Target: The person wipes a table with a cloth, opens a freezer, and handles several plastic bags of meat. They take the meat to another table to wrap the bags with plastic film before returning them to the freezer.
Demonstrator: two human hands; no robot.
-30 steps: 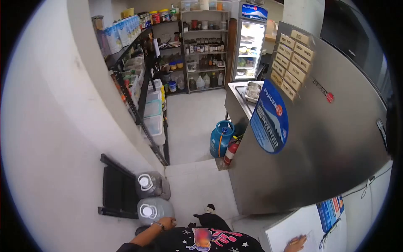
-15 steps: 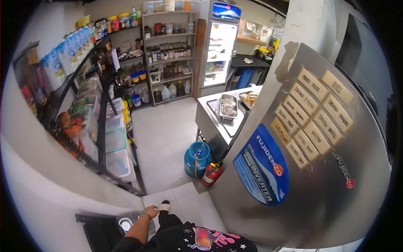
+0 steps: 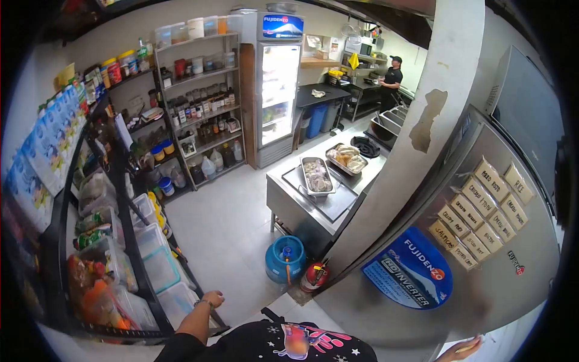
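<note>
My left hand (image 3: 212,297) hangs low in front of my body, its fingers loosely bent, with nothing visible in it. Lidded clear plastic containers (image 3: 179,300) stand on the lower shelf just beside it. At the bottom right edge, my right hand (image 3: 465,350) is partly in view, low by the steel refrigerator (image 3: 386,329). Its fingers look curled around something pale and thin that I cannot make out. Handwritten labels (image 3: 482,205) are taped to the refrigerator, above a blue oval sticker (image 3: 410,268).
A blue gas cylinder (image 3: 285,259) and a red fire extinguisher (image 3: 315,276) stand on the floor by a pillar (image 3: 443,72). Two food trays (image 3: 318,175) sit on the steel counter (image 3: 304,202). Loaded shelves (image 3: 199,84) line the back; a person (image 3: 393,75) stands farther off.
My view has swung up and shifted forward, revealing the counter's far end and a person. My right hand has come into view at the bottom right; my left hand now appears beside the containers.
</note>
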